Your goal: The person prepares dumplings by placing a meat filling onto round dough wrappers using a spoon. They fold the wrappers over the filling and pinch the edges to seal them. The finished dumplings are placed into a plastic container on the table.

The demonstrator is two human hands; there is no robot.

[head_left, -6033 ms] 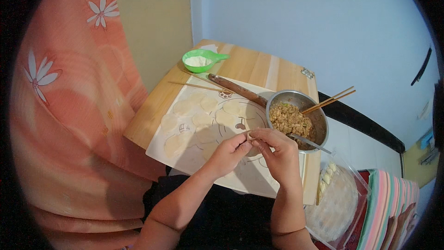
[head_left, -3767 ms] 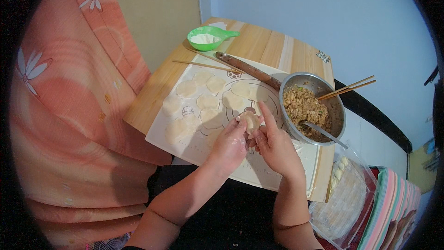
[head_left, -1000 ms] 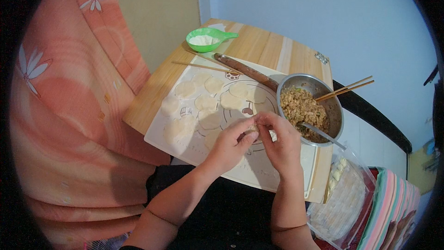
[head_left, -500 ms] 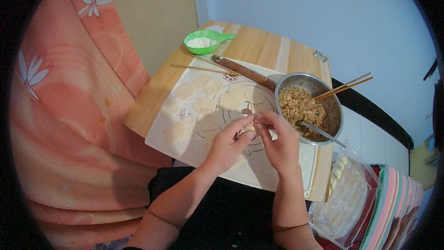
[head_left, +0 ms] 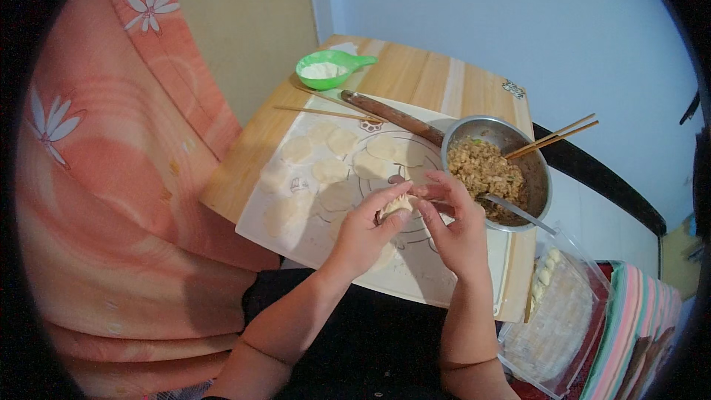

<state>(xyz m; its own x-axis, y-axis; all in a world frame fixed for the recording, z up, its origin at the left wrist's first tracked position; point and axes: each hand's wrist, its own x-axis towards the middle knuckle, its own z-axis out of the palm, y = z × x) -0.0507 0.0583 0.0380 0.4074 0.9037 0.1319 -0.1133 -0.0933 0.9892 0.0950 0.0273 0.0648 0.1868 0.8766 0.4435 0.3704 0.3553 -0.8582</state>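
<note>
Above the white pastry mat (head_left: 418, 281), my left hand (head_left: 361, 228) pinches a small pleated dumpling (head_left: 399, 205) between thumb and fingers. My right hand (head_left: 458, 233) is just to the right of it, thumb and fingers apart, with the fingertips close to the dumpling's edge; whether they touch it is hard to make out. Several round dough wrappers (head_left: 330, 170) lie on the mat to the left and beyond my hands, some overlapping. To the right stands a metal bowl (head_left: 546, 200) of minced filling (head_left: 485, 170), with a spoon (head_left: 518, 212) and chopsticks (head_left: 552, 138) resting in it.
A wooden rolling pin (head_left: 392, 116) lies across the mat's far edge, beside loose chopsticks (head_left: 326, 112). Farther back on the wooden table (head_left: 422, 67) is a green scoop (head_left: 355, 63) of white flour. Low at right, a clear tray (head_left: 552, 333) holds several dumplings (head_left: 546, 275). An orange curtain (head_left: 141, 178) hangs left.
My right hand has opened and drawn slightly right, away from the dumpling, so its pleated edge now shows. My left hand keeps hold of it. The whole view has shifted slightly.
</note>
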